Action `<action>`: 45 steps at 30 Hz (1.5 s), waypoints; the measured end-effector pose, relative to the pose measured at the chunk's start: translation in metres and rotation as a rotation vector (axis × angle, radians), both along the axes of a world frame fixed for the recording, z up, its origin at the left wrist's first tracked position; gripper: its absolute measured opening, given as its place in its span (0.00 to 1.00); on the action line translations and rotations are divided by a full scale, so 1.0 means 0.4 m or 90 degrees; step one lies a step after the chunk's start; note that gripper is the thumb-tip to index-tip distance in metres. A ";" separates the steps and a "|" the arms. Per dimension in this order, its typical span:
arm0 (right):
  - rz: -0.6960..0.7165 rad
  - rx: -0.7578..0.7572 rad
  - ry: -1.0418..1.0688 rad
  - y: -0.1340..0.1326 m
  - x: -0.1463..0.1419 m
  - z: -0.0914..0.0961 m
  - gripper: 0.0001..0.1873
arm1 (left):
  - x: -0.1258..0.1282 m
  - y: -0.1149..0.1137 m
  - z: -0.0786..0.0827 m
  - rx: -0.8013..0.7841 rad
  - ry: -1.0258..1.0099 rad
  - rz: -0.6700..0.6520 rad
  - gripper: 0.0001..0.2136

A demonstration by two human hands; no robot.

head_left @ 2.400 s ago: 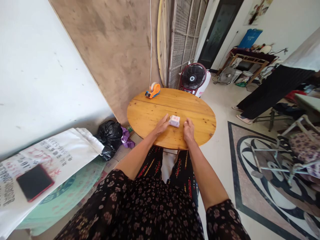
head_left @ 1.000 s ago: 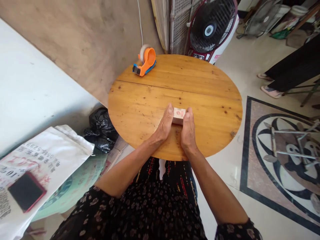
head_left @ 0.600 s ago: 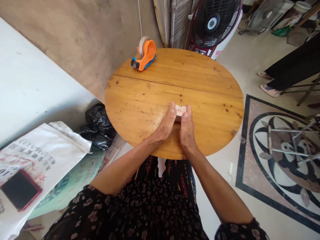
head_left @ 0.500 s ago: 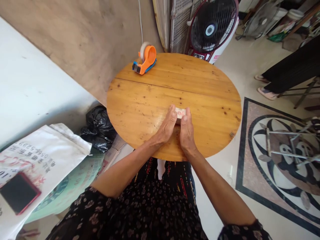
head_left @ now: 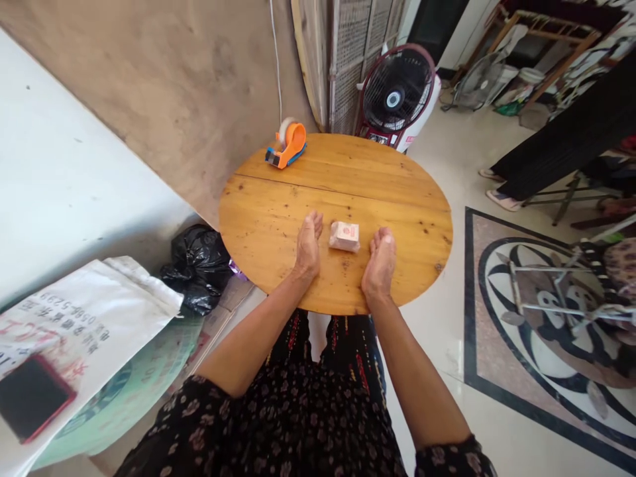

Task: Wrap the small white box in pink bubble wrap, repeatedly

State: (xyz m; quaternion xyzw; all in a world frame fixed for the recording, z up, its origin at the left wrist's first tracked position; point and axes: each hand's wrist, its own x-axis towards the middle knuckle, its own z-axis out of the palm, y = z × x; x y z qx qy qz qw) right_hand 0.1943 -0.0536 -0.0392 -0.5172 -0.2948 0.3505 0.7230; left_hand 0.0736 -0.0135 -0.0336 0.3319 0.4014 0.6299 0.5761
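A small pinkish-white packet (head_left: 344, 236) with a red mark lies on the round wooden table (head_left: 278, 205). My left hand (head_left: 308, 244) stands edge-down on the table just left of the packet, fingers straight and together. My right hand (head_left: 379, 259) rests to the packet's right, fingers extended. Neither hand touches the packet; a small gap shows on each side.
An orange tape dispenser (head_left: 288, 146) sits at the table's far left edge. A red fan (head_left: 396, 98) stands behind the table. A black bag (head_left: 199, 265) and printed white sack (head_left: 84, 318) with a phone (head_left: 30, 396) lie at left. Another person's legs (head_left: 551, 156) stand right.
Both hands were pressed against the packet's sides half a second ago. They have now moved apart and back, letting the packet lie free on the table.
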 end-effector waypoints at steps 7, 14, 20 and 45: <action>0.006 -0.017 -0.166 0.002 0.003 -0.024 0.36 | 0.008 -0.003 -0.026 0.062 0.065 0.007 0.24; 0.063 -0.031 -0.401 -0.014 -0.020 0.006 0.42 | 0.016 -0.014 -0.039 0.146 0.237 -0.037 0.28; 0.091 -0.031 -0.473 -0.003 -0.015 -0.007 0.42 | 0.008 -0.007 -0.041 0.175 0.264 -0.060 0.26; 0.006 -0.023 -0.413 -0.005 -0.014 -0.010 0.42 | 0.009 0.002 -0.038 0.113 0.263 0.095 0.21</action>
